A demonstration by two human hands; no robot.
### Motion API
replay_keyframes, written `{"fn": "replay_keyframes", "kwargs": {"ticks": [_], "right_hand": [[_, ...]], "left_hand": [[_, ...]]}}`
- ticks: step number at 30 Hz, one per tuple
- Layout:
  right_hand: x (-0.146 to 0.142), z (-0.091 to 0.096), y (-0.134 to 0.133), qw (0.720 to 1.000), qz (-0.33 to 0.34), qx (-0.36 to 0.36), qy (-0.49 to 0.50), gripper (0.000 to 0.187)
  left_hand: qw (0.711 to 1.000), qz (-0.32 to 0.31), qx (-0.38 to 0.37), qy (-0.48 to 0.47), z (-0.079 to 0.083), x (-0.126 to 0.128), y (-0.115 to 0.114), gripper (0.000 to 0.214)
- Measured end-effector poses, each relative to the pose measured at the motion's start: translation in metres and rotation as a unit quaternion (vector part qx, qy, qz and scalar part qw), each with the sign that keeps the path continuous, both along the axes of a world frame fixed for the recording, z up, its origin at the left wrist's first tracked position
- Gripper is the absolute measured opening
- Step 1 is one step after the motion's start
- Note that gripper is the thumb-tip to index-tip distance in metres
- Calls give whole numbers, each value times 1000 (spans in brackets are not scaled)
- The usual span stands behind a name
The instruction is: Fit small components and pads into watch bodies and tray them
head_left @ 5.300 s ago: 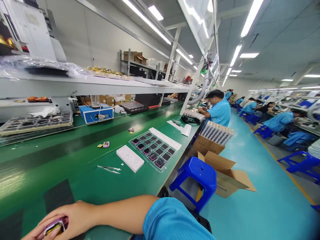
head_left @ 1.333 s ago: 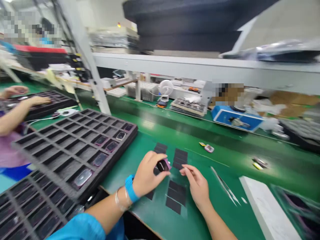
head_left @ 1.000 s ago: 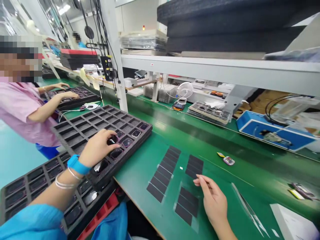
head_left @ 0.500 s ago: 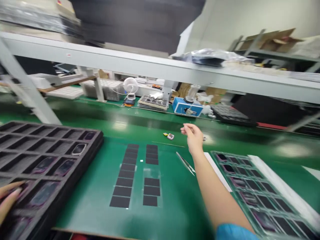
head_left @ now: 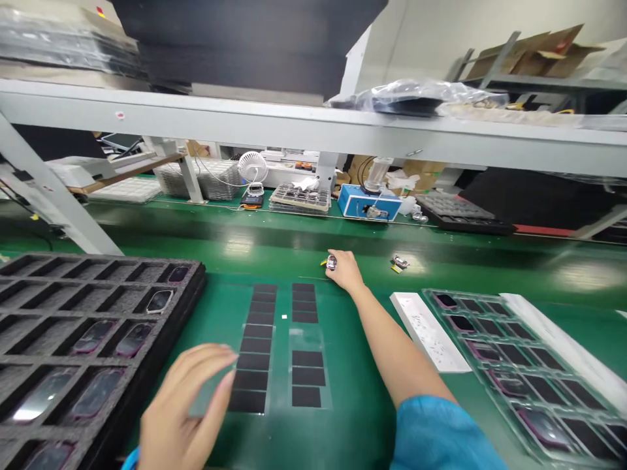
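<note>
My right hand (head_left: 347,271) reaches far over the green bench, its fingers closed around a small shiny silver piece (head_left: 332,262). Part of a small yellow item (head_left: 324,262) shows beside the fingertips. In the lower middle, my left hand (head_left: 189,398) hovers with thumb and fingers apart and nothing visible between them. It is close to a clear strip of black rectangular stickers (head_left: 256,343). A shorter strip of black stickers (head_left: 308,376) lies to the right of that one. A tiny white square (head_left: 284,316) sits between the strips.
A black foam tray (head_left: 166,352) with several purple-rimmed pieces stands left. At right are a white block (head_left: 434,336) and a clear plastic tray (head_left: 482,369) of dark rectangles and purple-rimmed pieces. Small parts (head_left: 400,264) lie behind. A grey shelf beam (head_left: 274,124) crosses above.
My left hand has moved right, off the foam tray and over the bench. My right hand has shifted left and closed around the small silver piece. My right forearm now covers the tweezers' spot.
</note>
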State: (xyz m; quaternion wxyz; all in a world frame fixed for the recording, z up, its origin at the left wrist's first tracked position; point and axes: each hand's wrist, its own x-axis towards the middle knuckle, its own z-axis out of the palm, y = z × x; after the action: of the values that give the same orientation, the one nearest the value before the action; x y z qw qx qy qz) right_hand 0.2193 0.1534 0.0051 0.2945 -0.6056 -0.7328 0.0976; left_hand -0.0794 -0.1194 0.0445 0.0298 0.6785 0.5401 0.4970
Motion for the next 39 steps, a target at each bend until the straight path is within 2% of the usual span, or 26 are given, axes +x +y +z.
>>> {"fn": "replay_keyframes", "kwargs": {"ticks": [2, 4, 6, 7, 9, 11, 13, 16, 19, 22, 25, 27, 35, 39], "right_hand": [[-7, 11, -31, 996, 53, 73, -2, 53], [-15, 20, -71, 975, 118, 189, 17, 48], [-23, 22, -112, 943, 170, 281, 45, 49], [-27, 21, -131, 930, 193, 307, 54, 52], [-34, 16, -158, 914, 230, 326, 71, 58], [-40, 8, -173, 911, 250, 315, 94, 59], [-45, 1, -177, 915, 258, 285, 123, 56], [-51, -2, -177, 919, 280, 230, 157, 47], [-51, 1, -179, 923, 288, 185, 175, 37], [-49, 3, -180, 936, 234, 154, 211, 19], [-47, 1, -178, 946, 199, 119, 226, 5], [-48, -1, -177, 949, 202, 103, 219, 2], [-48, -1, -177, 957, 205, 93, 183, 2], [-47, -4, -177, 956, 222, 85, 172, 1]], "left_hand": [[996, -47, -52, -49, 2, 24, 25, 14], [978, -85, -125, -142, 4, 43, 53, 16], [943, -134, -190, -237, 4, 56, 77, 26], [921, -180, -220, -267, 3, 61, 87, 32], [853, -310, -293, -302, -3, 69, 102, 45], [763, -407, -372, -337, -14, 74, 109, 50], [697, -428, -428, -384, -27, 76, 109, 50], [659, -401, -451, -449, -39, 73, 107, 50], [657, -377, -439, -484, -42, 68, 106, 50], [681, -366, -405, -489, -41, 68, 107, 48], [680, -384, -385, -491, -42, 72, 107, 47], [681, -397, -377, -486, -44, 73, 107, 45], [726, -394, -344, -447, -51, 74, 109, 45], [733, -390, -337, -444, -51, 75, 108, 45]]}}
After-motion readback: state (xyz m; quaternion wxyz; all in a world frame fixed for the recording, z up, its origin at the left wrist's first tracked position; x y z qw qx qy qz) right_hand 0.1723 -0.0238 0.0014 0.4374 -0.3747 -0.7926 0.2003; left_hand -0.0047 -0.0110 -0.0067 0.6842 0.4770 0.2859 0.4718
